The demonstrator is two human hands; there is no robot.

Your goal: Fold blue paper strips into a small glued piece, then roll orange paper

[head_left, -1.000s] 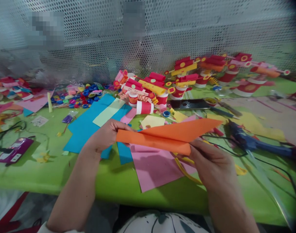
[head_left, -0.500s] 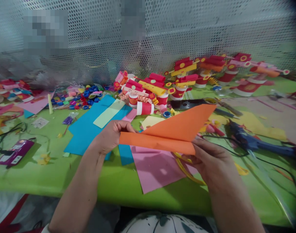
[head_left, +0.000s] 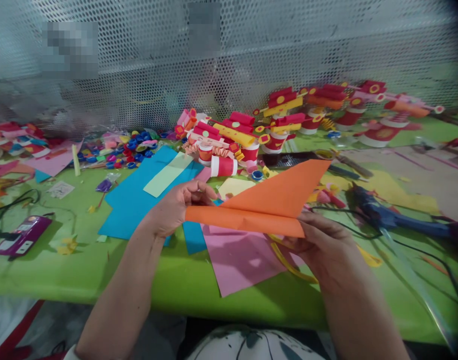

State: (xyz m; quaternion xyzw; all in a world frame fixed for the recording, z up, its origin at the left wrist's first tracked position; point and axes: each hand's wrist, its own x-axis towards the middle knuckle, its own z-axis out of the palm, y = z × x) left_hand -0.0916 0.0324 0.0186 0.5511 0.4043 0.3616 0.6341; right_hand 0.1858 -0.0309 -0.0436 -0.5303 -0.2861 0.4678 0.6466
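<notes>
A sheet of orange paper (head_left: 274, 195) is held up over the table, its near edge rolled into a tube and its far part rising to a point at the right. My left hand (head_left: 182, 202) is closed at the tube's left end, its fingertips partly behind the paper. At the other end my right hand (head_left: 322, 240) grips the roll, thumb in front and some fingers hidden beneath. Under the paper lie a pink sheet (head_left: 236, 270) and a yellow strip (head_left: 291, 267). Blue sheets (head_left: 127, 205) with a pale green strip (head_left: 167, 175) lie beyond my left hand.
Paper-cup models (head_left: 236, 135) with red and yellow rolls stand along a perforated metal panel (head_left: 139, 60). A blue glue gun (head_left: 401, 220) with its cable lies at right. Bottle caps (head_left: 135, 147) are heaped at back left, and a purple device (head_left: 22, 235) sits at the left.
My left fingers have lifted and loosened slightly at the tube's end. A small crease shows in the middle of the roll. The right hand stays almost where it was.
</notes>
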